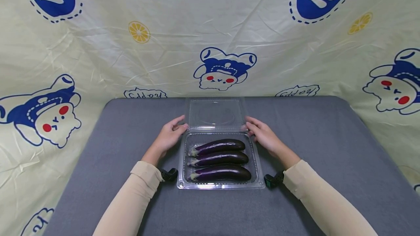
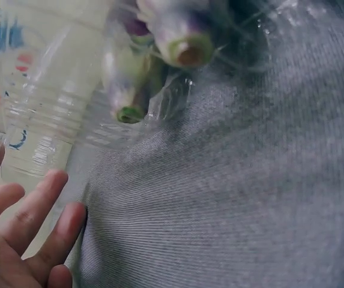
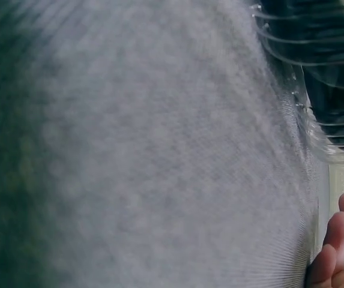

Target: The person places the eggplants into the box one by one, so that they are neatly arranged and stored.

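A clear plastic clamshell box [image 1: 181, 163] lies on the table with its lid [image 1: 213, 114] folded up at the back. Three dark purple eggplants [image 1: 218, 158] lie side by side in the base, stem ends to the left. My left hand [image 1: 168, 136] pinches the lid's left edge near the hinge, thumb in front. On the opposite side my right hand [image 1: 265, 136] holds the lid's right edge by the fingertips. In the left wrist view, spread fingers [image 2: 39, 207] stand beside the blurred lid; the right wrist view catches only some fingers [image 3: 334, 240].
Grey cloth covers the table [image 1: 311, 130]. Behind it hangs a pale curtain [image 1: 170, 61] with blue cartoon prints and orange slices. Black straps [image 1: 168, 174] sit at both wrists, close to the box's sides.
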### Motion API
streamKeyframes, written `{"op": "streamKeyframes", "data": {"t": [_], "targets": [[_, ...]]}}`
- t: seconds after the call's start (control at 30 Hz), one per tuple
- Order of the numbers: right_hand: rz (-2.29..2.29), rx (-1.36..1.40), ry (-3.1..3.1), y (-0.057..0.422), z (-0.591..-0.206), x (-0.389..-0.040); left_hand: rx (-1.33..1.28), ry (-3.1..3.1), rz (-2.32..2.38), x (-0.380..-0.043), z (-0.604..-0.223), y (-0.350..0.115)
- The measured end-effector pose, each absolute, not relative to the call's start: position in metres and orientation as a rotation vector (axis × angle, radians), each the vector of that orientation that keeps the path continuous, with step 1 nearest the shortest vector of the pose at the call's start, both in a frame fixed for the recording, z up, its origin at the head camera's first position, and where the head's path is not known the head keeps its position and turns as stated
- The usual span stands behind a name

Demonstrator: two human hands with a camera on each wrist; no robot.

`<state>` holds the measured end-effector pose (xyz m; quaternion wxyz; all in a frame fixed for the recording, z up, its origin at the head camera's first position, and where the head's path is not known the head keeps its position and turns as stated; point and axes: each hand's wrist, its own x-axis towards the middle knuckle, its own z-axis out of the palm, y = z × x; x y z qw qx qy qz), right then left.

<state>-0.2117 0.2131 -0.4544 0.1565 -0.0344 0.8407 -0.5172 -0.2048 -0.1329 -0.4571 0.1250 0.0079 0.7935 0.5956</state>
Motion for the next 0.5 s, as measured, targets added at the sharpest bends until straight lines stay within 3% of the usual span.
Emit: {"op": "streamKeyframes", "data": {"t": [0.5], "targets": [[-1.482, -0.236, 2.473, 0.213, -0.4468, -0.2171, 0.077, 2.399, 1.838, -0.2082, -0.4494, -0.1329]]}}
